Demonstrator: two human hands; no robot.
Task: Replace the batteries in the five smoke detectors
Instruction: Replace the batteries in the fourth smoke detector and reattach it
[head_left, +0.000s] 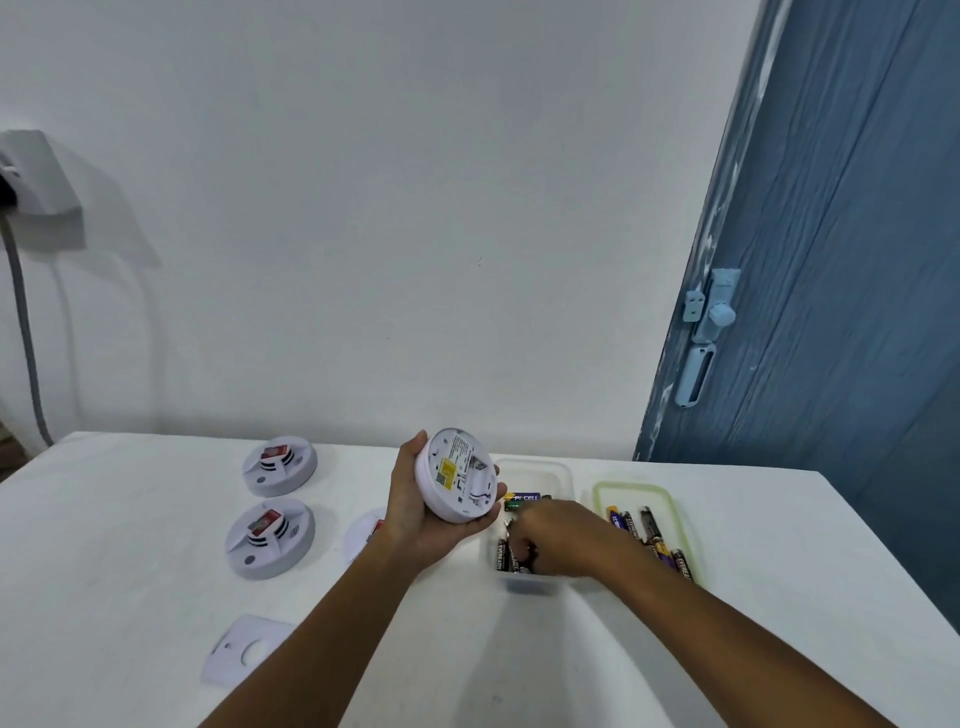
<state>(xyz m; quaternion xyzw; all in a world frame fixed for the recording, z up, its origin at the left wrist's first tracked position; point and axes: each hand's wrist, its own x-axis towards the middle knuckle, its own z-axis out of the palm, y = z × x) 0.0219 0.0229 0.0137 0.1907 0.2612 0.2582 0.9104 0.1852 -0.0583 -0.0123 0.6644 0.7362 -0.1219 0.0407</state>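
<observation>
My left hand (415, 512) grips a round white smoke detector (457, 475) above the table, its labelled back tilted toward me. My right hand (563, 540) reaches down into a clear plastic tub (563, 475) holding batteries (522, 501); its fingertips are among them and hidden, so I cannot tell whether they hold one. Two white detectors lie at the left, one at the back (280, 466) and one nearer (270, 538). Another detector (366, 535) is partly hidden behind my left wrist.
A green-rimmed tray (644, 488) with several batteries (649, 535) sits right of the tub. A flat white cover plate (244, 649) lies near the table's front left. The white wall is behind the table and a blue door (831, 260) stands at the right.
</observation>
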